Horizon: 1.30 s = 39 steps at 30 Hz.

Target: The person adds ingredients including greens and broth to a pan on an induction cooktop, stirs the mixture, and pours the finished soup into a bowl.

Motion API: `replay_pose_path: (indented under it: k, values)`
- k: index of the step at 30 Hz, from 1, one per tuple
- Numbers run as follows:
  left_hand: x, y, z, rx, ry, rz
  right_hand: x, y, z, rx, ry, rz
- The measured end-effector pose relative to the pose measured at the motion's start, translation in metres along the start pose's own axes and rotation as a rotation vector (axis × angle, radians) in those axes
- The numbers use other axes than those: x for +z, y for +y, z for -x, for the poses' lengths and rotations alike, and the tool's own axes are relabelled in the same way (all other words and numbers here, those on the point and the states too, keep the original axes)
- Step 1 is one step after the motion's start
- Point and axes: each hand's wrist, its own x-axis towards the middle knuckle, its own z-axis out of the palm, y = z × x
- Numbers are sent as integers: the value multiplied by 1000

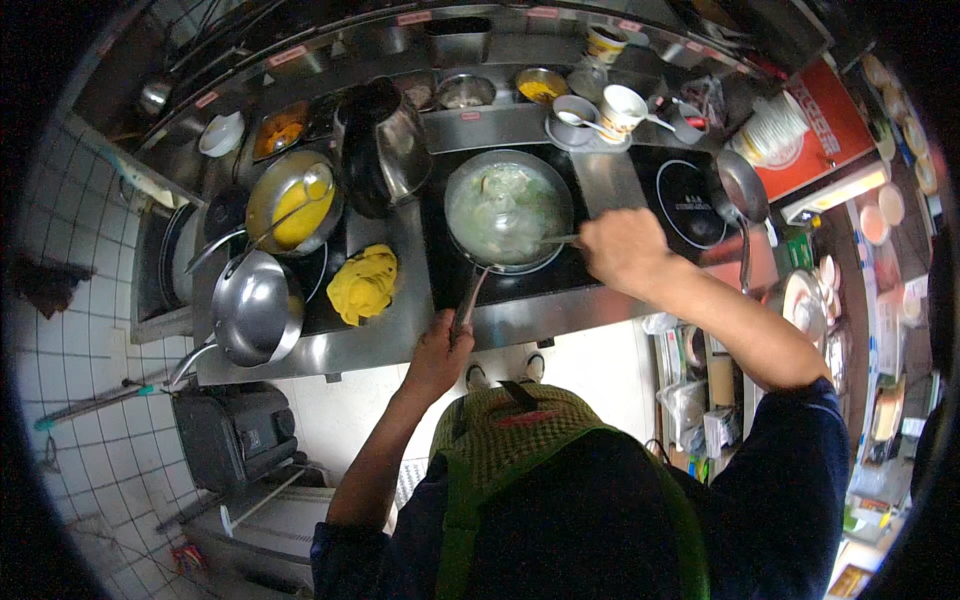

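In the middle of the black cooktop (442, 277) sits a round metal pan (451, 232) filled with pale, steaming liquid (510, 195) and some greenish food. My left hand (441, 349) grips the pan's handle (470, 296) at the near side. From the right, my right hand (626, 244) is closed around a thin utensil (555, 239) whose far end dips into the liquid; its tip is hidden there. Left of the pan lies a crumpled yellow cloth (363, 285). Beyond the cloth, a pan (259, 199) holds yellow liquid (300, 214) and a ladle (319, 190).
An empty steel pan (259, 311) overhangs the counter's left front edge. A tall metal pitcher (397, 150) stands behind. Cups with spoons share a small tray (556, 142). Another small pan (741, 184) rests beside the right burner (686, 199). Stacked white bowls (772, 127) lean at far right.
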Motion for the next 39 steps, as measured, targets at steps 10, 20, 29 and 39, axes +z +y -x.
replay_pose_path:
  k: [10,20,29,39]
  values:
    - [8,-22,-2,85,79,-94,15,-10,-18,-25,197,-34]
    - [2,-6,-2,8,-25,30,13,-3,-36,-66,260,-68]
    - [0,-4,-1,46,6,10,11,2,-49,-25,301,-104]
    - [-4,3,1,-59,3,12,-9,8,-28,15,219,-144]
